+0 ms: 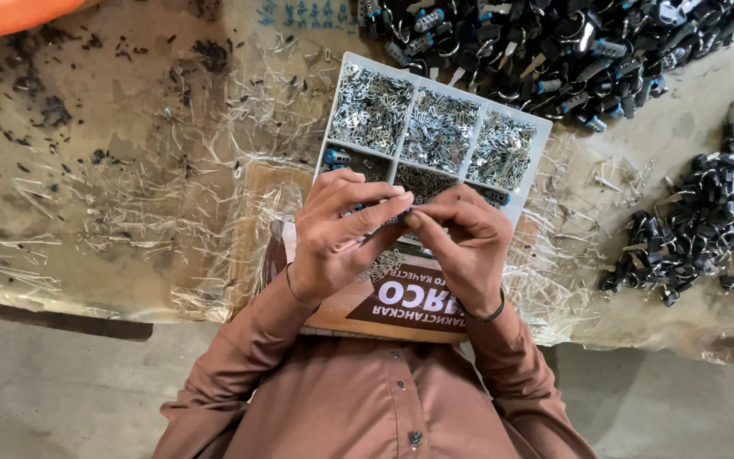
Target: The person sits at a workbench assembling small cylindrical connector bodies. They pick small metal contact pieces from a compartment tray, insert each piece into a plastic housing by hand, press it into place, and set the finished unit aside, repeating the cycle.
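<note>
My left hand (337, 229) and my right hand (465, 242) meet fingertip to fingertip over the near edge of a white compartment tray (545, 136). Between the fingertips sits a small dark part (408, 214), too small to tell which hand pinches it. The tray's three far compartments hold heaps of tiny shiny metal pieces (439, 127); its near compartments hold darker small parts and are partly hidden by my hands. Both wrists carry thin dark bands, and the sleeves are brown.
A printed cardboard sheet (401, 302) lies under the tray at the table's near edge. Piles of black lock-like parts lie at the far right (554, 47) and right (707, 221). The plastic-covered table (112, 170) is littered with scraps. An orange object (10, 13) shows at the top left.
</note>
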`<state>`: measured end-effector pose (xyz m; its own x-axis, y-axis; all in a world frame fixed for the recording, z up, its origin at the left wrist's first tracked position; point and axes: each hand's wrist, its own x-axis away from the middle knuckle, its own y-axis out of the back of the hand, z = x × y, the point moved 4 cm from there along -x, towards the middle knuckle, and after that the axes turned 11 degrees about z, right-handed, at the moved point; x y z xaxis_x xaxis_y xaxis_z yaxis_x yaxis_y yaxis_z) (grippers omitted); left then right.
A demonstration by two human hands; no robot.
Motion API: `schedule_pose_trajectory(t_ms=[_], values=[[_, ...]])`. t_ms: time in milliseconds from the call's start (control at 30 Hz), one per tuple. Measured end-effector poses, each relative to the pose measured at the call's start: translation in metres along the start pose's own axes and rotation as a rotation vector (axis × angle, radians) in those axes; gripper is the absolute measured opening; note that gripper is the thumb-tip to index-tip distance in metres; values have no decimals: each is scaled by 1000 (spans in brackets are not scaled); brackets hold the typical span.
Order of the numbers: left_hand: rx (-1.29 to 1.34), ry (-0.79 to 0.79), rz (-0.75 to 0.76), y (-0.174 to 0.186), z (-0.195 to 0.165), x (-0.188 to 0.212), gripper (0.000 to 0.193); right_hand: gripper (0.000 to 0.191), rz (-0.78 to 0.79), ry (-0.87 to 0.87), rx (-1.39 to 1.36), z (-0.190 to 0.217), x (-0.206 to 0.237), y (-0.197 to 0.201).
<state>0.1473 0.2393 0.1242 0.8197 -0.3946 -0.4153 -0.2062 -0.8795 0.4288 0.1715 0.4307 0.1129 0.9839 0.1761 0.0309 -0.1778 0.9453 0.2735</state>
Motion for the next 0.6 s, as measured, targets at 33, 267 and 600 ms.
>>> schedule_pose_trajectory(t_ms=[33,267,600], values=[[-8,-3,9,0,0,0,42,7,26,-26,-78,-3,-1,0],[33,18,10,0,0,-2,44,5,98,-56,-397,-5,-3,2],[-22,-19,25,1,0,-1,42,5,52,-88,-121,-2,-6,4]])
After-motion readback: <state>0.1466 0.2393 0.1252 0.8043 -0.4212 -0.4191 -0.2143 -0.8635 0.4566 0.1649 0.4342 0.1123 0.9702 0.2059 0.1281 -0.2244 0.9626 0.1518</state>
